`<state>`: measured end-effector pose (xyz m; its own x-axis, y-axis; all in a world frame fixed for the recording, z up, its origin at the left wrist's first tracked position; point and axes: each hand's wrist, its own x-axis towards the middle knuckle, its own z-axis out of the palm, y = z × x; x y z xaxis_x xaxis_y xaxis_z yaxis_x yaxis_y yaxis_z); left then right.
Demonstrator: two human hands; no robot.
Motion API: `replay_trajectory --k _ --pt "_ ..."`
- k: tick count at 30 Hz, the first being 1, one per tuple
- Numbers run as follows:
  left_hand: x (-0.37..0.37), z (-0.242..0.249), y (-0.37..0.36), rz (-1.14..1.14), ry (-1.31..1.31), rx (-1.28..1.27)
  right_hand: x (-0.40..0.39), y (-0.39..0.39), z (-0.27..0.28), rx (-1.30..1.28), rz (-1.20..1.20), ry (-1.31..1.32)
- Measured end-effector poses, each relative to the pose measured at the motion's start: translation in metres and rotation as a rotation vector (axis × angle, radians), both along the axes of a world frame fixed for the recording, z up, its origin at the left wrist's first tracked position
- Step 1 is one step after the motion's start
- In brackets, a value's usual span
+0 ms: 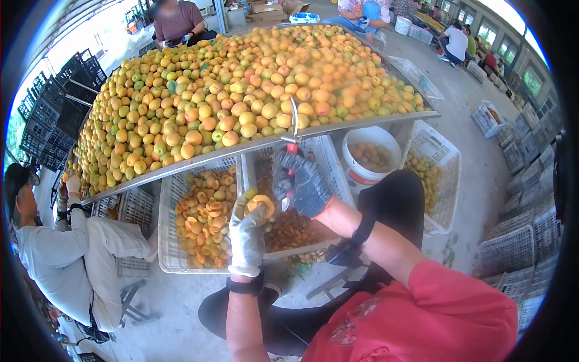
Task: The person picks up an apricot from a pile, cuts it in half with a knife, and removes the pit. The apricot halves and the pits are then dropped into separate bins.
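Observation:
My left hand [246, 238], in a pale work glove, is closed around a cut apricot [262, 204] whose orange flesh faces up. Close on its right, my right hand [304, 184] wears a dark glove and grips a red-handled knife [294, 120]. The curved blade points up in front of the fruit table's metal edge, apart from the apricot in my left hand. Below my hands stands a white crate [330, 158] of brown pits or scraps [283, 232]. Left of it, another crate [170, 232] holds halved apricots [205, 211].
A metal-edged table [259, 145] piled with whole apricots [241, 90] spans the front. To the right are a white bucket [371, 134] and a crate [449, 175] with fruit. A co-worker [54, 253] sits at left; others sit beyond. Stacked crates [512, 250] line the right.

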<state>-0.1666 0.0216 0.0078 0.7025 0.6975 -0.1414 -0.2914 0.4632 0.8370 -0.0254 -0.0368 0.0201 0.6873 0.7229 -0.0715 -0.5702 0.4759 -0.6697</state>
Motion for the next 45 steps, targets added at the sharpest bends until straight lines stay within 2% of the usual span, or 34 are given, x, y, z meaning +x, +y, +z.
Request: replay_trajectory --k 2,3,11,17,19,20,22,23,25,27,30,31,34,36,38,40,41,42,44,45 --pt "0.0 -0.005 0.0 -0.201 0.001 -0.132 0.002 -0.003 0.013 0.118 0.081 0.106" --pt "0.001 -0.009 -0.001 -0.247 -0.045 -0.152 0.003 -0.002 0.011 0.136 0.086 0.076" --pt "0.005 -0.015 -0.004 -0.268 -0.022 -0.145 -0.009 0.003 0.017 -0.033 -0.108 -0.092" --pt "0.01 -0.014 -0.011 -0.211 0.013 -0.095 -0.001 0.007 0.0 0.117 -0.035 0.057" --pt "0.012 -0.014 -0.012 -0.2 0.038 -0.061 -0.013 0.011 0.014 -0.098 -0.197 0.013" --pt "0.011 -0.012 -0.012 -0.201 0.012 -0.05 -0.009 0.008 0.01 -0.1 -0.196 0.017" --pt "0.011 -0.009 -0.012 -0.207 -0.01 -0.038 0.009 0.0 -0.004 0.209 0.074 0.224" --pt "0.012 -0.008 -0.012 -0.216 0.016 0.004 0.014 0.002 -0.01 0.13 0.046 0.254" --pt "0.015 -0.01 -0.014 -0.222 0.036 0.044 0.02 -0.001 -0.022 0.12 0.052 0.293" --pt "0.018 -0.02 -0.016 -0.208 0.09 0.196 0.021 -0.001 -0.025 0.111 0.06 0.339" --pt "0.022 -0.026 -0.018 -0.203 0.047 0.147 0.02 -0.002 -0.023 0.099 0.053 0.356" --pt "0.025 -0.026 -0.018 -0.208 0.048 0.15 0.019 -0.003 -0.021 0.107 0.038 0.291" --pt "0.029 -0.026 -0.019 -0.132 0.089 0.18 0.019 0.004 -0.023 0.052 -0.059 0.22" --pt "0.031 -0.023 -0.015 -0.245 0.354 0.269 0.021 0.004 -0.023 0.076 -0.075 0.302" --pt "0.035 -0.027 -0.021 -0.243 0.392 0.268 0.032 0.003 -0.036 0.116 -0.008 0.336" --pt "0.04 -0.047 -0.023 -0.446 0.468 0.417 0.039 0.003 -0.041 0.045 -0.043 0.417" --pt "0.043 -0.078 -0.021 -0.494 0.41 0.489 0.046 -0.002 -0.053 0.068 0.018 0.345" --pt "0.045 -0.073 -0.02 -0.599 0.569 0.673 0.052 -0.003 -0.061 0.068 0.018 0.35" --pt "0.045 -0.099 -0.017 -0.552 0.587 0.73 0.06 0.002 -0.074 -0.561 -0.43 -0.604" --pt "0.042 -0.091 -0.014 -0.534 0.6 0.731 0.064 -0.008 -0.079 -0.609 -0.343 -0.491"
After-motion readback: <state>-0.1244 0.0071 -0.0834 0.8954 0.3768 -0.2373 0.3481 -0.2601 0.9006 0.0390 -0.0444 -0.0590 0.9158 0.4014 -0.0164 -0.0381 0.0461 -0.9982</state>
